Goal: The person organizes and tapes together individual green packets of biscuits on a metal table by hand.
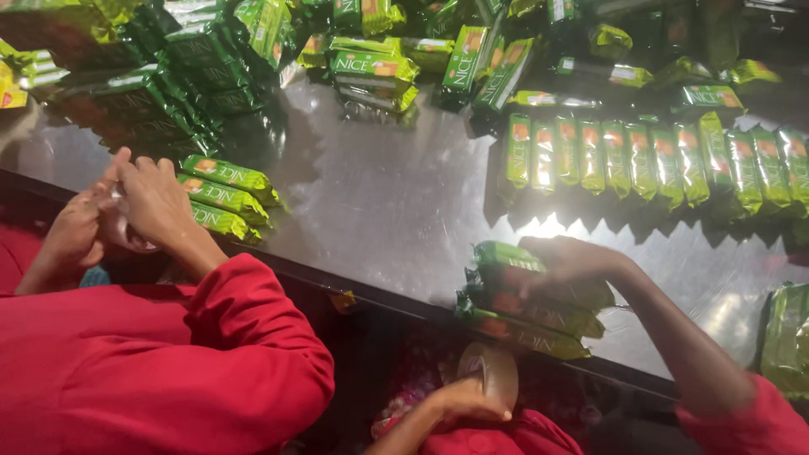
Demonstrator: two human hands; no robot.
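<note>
Steel table (396, 202): right hand (569, 261) grips green packet stack (527, 307); left hand (468, 400) clutches tape roll (493, 371).

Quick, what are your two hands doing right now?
Left hand: closed around a tape roll.
Right hand: lying on top of a stack of green packets; whether its grip is closed cannot be told.

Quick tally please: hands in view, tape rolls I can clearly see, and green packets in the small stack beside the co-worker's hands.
Wearer's hands: 2, left hand on tape roll, right hand on another packet stack
Co-worker's hands: 2
Tape rolls: 1
Green packets in small stack: 3
Total: 8
</note>
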